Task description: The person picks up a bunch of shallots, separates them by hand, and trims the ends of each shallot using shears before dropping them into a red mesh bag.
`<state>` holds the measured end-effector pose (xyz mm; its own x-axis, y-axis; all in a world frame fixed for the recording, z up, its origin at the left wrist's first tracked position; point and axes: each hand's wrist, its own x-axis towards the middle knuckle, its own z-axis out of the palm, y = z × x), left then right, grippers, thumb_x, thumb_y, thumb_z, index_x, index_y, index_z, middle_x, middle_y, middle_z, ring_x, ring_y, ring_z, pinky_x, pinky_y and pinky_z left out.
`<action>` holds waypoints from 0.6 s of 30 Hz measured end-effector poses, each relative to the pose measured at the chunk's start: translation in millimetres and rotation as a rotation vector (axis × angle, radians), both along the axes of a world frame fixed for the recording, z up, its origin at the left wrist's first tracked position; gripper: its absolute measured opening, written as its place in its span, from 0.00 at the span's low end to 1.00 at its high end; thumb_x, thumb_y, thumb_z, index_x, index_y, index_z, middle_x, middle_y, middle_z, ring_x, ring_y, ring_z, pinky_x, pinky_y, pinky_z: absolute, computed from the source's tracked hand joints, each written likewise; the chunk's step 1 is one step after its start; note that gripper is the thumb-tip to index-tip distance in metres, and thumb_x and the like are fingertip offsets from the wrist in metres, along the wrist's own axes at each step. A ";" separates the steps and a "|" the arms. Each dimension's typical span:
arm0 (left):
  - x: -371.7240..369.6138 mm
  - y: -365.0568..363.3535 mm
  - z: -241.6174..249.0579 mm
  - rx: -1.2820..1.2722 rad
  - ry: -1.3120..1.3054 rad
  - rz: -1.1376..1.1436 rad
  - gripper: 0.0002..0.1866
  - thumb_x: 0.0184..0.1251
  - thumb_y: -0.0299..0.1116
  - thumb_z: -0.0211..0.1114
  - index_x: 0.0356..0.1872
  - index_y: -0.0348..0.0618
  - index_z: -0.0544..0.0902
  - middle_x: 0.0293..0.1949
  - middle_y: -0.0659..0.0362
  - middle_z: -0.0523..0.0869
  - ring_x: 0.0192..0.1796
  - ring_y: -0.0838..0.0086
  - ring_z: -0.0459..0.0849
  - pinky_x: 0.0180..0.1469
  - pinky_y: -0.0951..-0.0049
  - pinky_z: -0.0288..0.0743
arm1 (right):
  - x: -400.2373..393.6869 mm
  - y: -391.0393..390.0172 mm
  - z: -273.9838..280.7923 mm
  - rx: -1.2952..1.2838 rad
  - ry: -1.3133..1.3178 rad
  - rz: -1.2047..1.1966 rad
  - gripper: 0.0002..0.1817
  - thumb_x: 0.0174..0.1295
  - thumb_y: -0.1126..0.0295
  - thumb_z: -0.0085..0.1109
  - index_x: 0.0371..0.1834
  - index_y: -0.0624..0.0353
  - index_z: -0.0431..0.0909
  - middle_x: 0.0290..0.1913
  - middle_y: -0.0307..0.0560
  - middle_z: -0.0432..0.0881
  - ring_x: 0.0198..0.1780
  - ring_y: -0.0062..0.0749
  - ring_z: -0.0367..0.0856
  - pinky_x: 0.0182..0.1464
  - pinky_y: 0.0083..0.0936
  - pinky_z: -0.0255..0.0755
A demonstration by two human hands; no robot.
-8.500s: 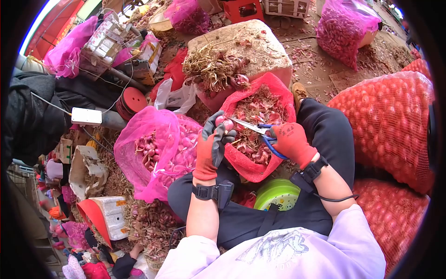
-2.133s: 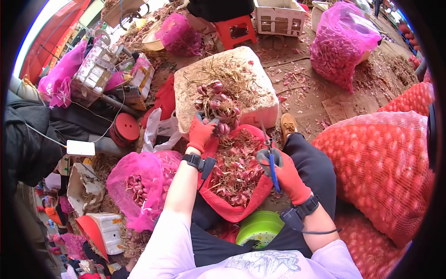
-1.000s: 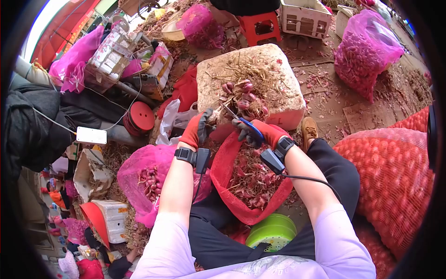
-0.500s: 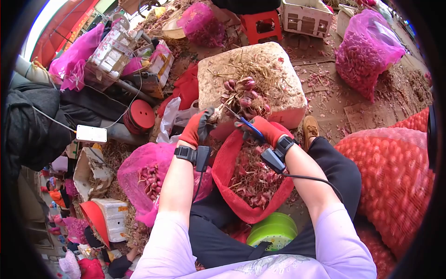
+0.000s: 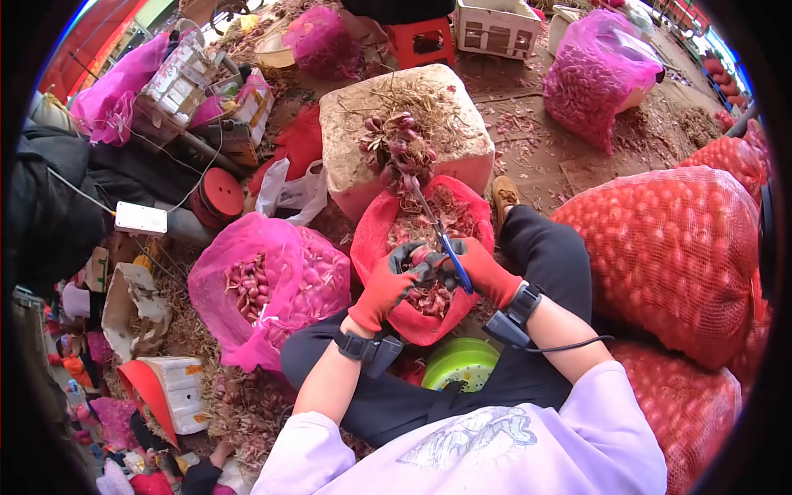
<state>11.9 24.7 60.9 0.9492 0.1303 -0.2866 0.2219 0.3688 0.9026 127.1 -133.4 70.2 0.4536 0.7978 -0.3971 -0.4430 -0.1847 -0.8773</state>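
My left hand (image 5: 394, 279), in a red and black glove, is closed on a small reddish onion (image 5: 419, 254) above the open red mesh bag (image 5: 367, 239). Close beside it, my right hand (image 5: 480, 268), gloved the same way, grips blue-handled scissors (image 5: 450, 247), whose blades point away from me toward the foam block. Dry stalks and red skins (image 5: 435, 299) fill the red bag. A bunch of onions (image 5: 400, 144) lies at the near edge of the foam block (image 5: 351, 124), with straw behind it.
A pink mesh bag of onions (image 5: 309, 272) stands at the left. Large red mesh sacks (image 5: 660, 247) fill the right side. A green basin (image 5: 462, 363) sits between my legs. A red stool (image 5: 421, 43) and white crate (image 5: 497, 29) stand beyond the block.
Both hands have moved back toward me, from the foam block to above the red bag. The left hand now holds an onion. The whole view has shifted.
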 end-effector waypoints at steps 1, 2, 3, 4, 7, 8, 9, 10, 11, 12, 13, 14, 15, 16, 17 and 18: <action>-6.4 -4.0 2.1 -0.019 0.018 -0.021 0.21 0.65 0.28 0.63 0.58 0.39 0.71 0.46 0.61 0.81 0.45 0.78 0.80 0.49 0.76 0.76 | -6.3 -5.9 3.1 0.002 -0.011 -0.009 0.10 0.56 0.67 0.63 0.36 0.62 0.81 0.24 0.36 0.79 0.19 0.17 0.74 0.20 0.16 0.67; -9.4 -7.4 -3.0 -0.040 0.010 -0.023 0.21 0.66 0.29 0.62 0.58 0.38 0.71 0.47 0.60 0.80 0.46 0.77 0.80 0.49 0.74 0.77 | -10.5 -11.2 5.5 0.006 -0.021 -0.016 0.10 0.56 0.67 0.63 0.34 0.62 0.80 0.23 0.36 0.78 0.19 0.17 0.74 0.20 0.16 0.67; -10.4 -10.1 -0.1 -0.138 0.038 0.002 0.20 0.66 0.29 0.61 0.58 0.37 0.70 0.47 0.59 0.80 0.46 0.76 0.81 0.50 0.74 0.77 | -12.2 -14.1 6.6 0.014 -0.035 -0.024 0.09 0.55 0.67 0.63 0.33 0.62 0.80 0.22 0.36 0.78 0.19 0.17 0.74 0.20 0.16 0.67; -10.6 -12.5 5.7 -0.235 0.066 0.025 0.20 0.67 0.29 0.61 0.58 0.37 0.70 0.47 0.59 0.80 0.46 0.76 0.81 0.50 0.74 0.77 | -14.0 -14.9 4.2 -0.004 -0.116 -0.037 0.09 0.55 0.66 0.64 0.31 0.62 0.79 0.22 0.36 0.78 0.19 0.18 0.74 0.21 0.18 0.67; -8.4 -8.3 -9.0 -0.207 0.017 0.039 0.19 0.67 0.27 0.60 0.57 0.36 0.70 0.48 0.59 0.79 0.48 0.74 0.81 0.51 0.73 0.76 | -14.0 -8.7 -23.7 -0.057 -0.468 -0.092 0.09 0.53 0.68 0.64 0.32 0.62 0.79 0.22 0.38 0.78 0.21 0.18 0.75 0.24 0.22 0.69; -5.6 -5.0 -23.0 -0.104 -0.006 0.052 0.18 0.67 0.27 0.60 0.56 0.36 0.71 0.48 0.58 0.80 0.48 0.75 0.80 0.51 0.73 0.76 | -13.9 -5.7 -27.7 -0.105 -0.579 -0.090 0.11 0.53 0.65 0.64 0.34 0.62 0.79 0.23 0.45 0.80 0.22 0.29 0.79 0.29 0.30 0.72; -4.4 -2.6 -29.1 0.001 -0.022 0.066 0.18 0.67 0.26 0.60 0.56 0.37 0.71 0.48 0.58 0.80 0.48 0.75 0.80 0.51 0.73 0.76 | -16.4 0.1 -33.6 -0.170 -0.753 -0.135 0.12 0.53 0.64 0.64 0.33 0.61 0.79 0.24 0.47 0.80 0.24 0.33 0.80 0.30 0.31 0.72; -0.9 -4.1 -35.9 0.030 -0.096 0.095 0.17 0.65 0.25 0.61 0.54 0.36 0.73 0.47 0.58 0.80 0.49 0.76 0.80 0.52 0.74 0.75 | -20.2 6.6 -40.3 -0.237 -0.925 -0.179 0.12 0.53 0.63 0.63 0.33 0.61 0.79 0.25 0.50 0.81 0.26 0.37 0.81 0.31 0.33 0.72; 0.6 -7.9 -42.2 0.106 -0.116 0.147 0.16 0.66 0.25 0.61 0.54 0.36 0.73 0.46 0.59 0.80 0.48 0.77 0.79 0.52 0.75 0.75 | -23.3 12.9 -45.1 -0.306 -1.097 -0.222 0.13 0.54 0.61 0.63 0.33 0.60 0.79 0.26 0.52 0.81 0.27 0.42 0.81 0.32 0.35 0.72; 2.4 -13.5 -46.3 0.181 -0.135 0.195 0.16 0.66 0.26 0.61 0.54 0.36 0.73 0.45 0.60 0.80 0.48 0.78 0.79 0.52 0.76 0.74 | -26.7 15.6 -29.6 -0.355 -1.040 -0.197 0.15 0.55 0.57 0.61 0.31 0.58 0.79 0.29 0.55 0.82 0.33 0.49 0.81 0.36 0.38 0.72; 3.9 -18.5 -49.9 0.257 -0.154 0.241 0.16 0.66 0.26 0.60 0.54 0.36 0.73 0.44 0.61 0.80 0.48 0.79 0.79 0.53 0.77 0.73 | -24.9 15.4 -30.0 -0.358 -1.007 -0.203 0.14 0.55 0.57 0.60 0.31 0.58 0.79 0.29 0.55 0.82 0.32 0.49 0.81 0.35 0.37 0.72; 4.6 -20.9 -52.7 0.332 -0.176 0.286 0.16 0.66 0.27 0.60 0.54 0.36 0.74 0.44 0.61 0.81 0.47 0.80 0.79 0.53 0.78 0.72 | -22.2 15.1 -31.0 -0.360 -0.975 -0.210 0.14 0.56 0.58 0.60 0.31 0.58 0.80 0.29 0.54 0.82 0.32 0.48 0.81 0.35 0.36 0.72; 4.9 -18.6 -53.7 0.221 -0.126 0.252 0.16 0.67 0.28 0.59 0.54 0.37 0.73 0.43 0.62 0.80 0.46 0.81 0.78 0.52 0.79 0.72 | -19.1 14.9 -32.4 -0.362 -0.944 -0.215 0.13 0.56 0.58 0.60 0.31 0.58 0.80 0.29 0.54 0.82 0.32 0.48 0.81 0.35 0.36 0.72; 6.4 -11.8 -53.1 0.111 -0.079 0.221 0.16 0.68 0.30 0.59 0.55 0.37 0.73 0.42 0.63 0.80 0.46 0.82 0.78 0.51 0.80 0.72 | -11.8 13.0 -34.8 -0.231 -0.822 -0.213 0.12 0.55 0.60 0.61 0.31 0.59 0.80 0.27 0.53 0.81 0.29 0.44 0.80 0.35 0.34 0.72; 7.5 -3.9 -50.9 0.003 -0.036 0.190 0.16 0.69 0.31 0.58 0.55 0.37 0.73 0.41 0.64 0.79 0.45 0.83 0.77 0.50 0.81 0.72 | -8.1 12.9 -35.1 -0.172 -0.752 -0.214 0.12 0.55 0.61 0.61 0.31 0.60 0.81 0.26 0.52 0.81 0.28 0.41 0.79 0.34 0.33 0.71; 6.0 3.1 -43.0 -0.048 -0.034 0.117 0.17 0.70 0.35 0.57 0.56 0.37 0.72 0.40 0.65 0.78 0.42 0.85 0.75 0.45 0.82 0.71 | -5.9 13.0 -34.9 -0.113 -0.682 -0.216 0.12 0.55 0.62 0.61 0.31 0.61 0.81 0.25 0.52 0.80 0.27 0.39 0.79 0.34 0.32 0.71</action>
<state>17.9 27.8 17.9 0.9375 0.2274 -0.2635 0.1449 0.4334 0.8895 121.2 -120.4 35.3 0.7725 0.6334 -0.0442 0.1592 -0.2607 -0.9522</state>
